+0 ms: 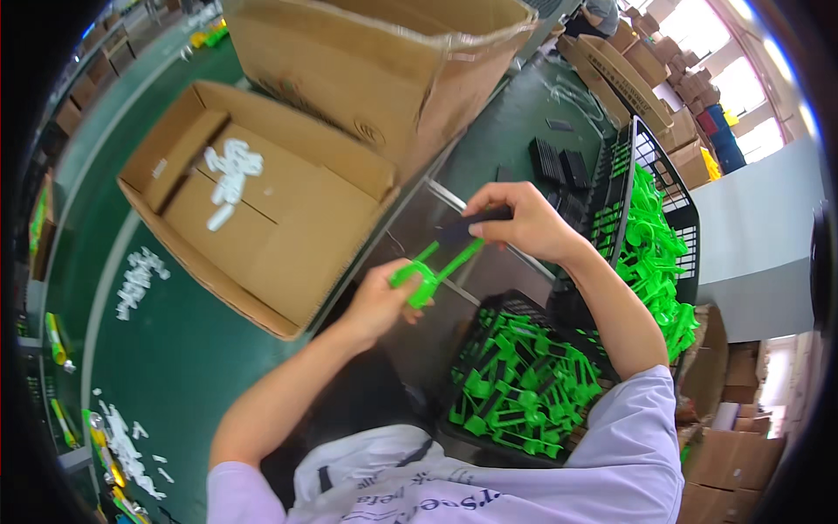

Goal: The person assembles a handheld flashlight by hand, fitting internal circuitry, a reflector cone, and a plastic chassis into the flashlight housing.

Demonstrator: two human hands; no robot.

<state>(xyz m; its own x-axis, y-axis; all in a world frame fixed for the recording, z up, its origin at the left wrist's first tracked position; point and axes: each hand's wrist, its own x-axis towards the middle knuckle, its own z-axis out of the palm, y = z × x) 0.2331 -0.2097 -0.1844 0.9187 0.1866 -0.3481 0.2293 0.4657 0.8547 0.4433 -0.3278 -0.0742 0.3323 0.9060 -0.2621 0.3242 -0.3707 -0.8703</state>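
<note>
My left hand (377, 304) is closed around a bright green plastic part (417, 281) with two prongs pointing up and to the right. Between the thumb and fingers of my right hand (534, 225) is a flat black strip (457, 229), its free end close to the prongs. Whether strip and prongs touch, I cannot tell. Stacks of similar black strips (546, 162) lie on the dark table beyond my right hand. Below my right forearm, many green parts with black pieces between their prongs (524, 384) fill a black crate.
A tilted black basket (630, 166) heaped with green parts (650, 249) stands at the right. Left of my hands, an open cardboard box (305, 240) holds small white pieces (232, 170). A larger carton (375, 79) rises behind it. More white pieces (138, 281) lie on the green surface.
</note>
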